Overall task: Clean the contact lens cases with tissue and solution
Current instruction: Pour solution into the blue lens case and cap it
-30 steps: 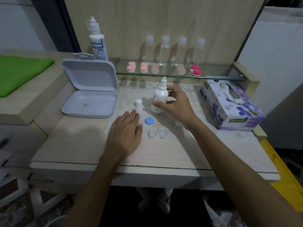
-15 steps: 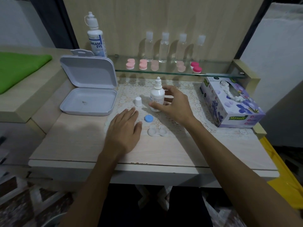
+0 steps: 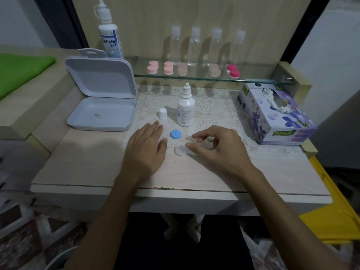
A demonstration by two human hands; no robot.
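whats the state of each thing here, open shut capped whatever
small bottle: upright, uncapped
white cap: off, standing beside the small bottle
lens case: open, at right hand's fingertips
blue lid: off, lying on table
grey box: lid open
tissue box: tissue sticking out
left hand: flat on table
right hand: fingers curled

Pale worktop, white and pink plastics, one blue cap

The worktop (image 3: 93, 164) was pale, whitewashed wood grain under a cream lace mat (image 3: 212, 106). The solution bottle (image 3: 186, 110) and its loose cap (image 3: 162, 113) were white; a round lid (image 3: 175, 134) was blue, the lens case (image 3: 180, 150) translucent white. On the glass shelf (image 3: 259, 79) sat pink cases (image 3: 152, 67) and one magenta-and-white pair (image 3: 233, 71). The tissue box (image 3: 276, 121) was lilac with purple flowers, the far-left cloth (image 3: 21, 69) green.
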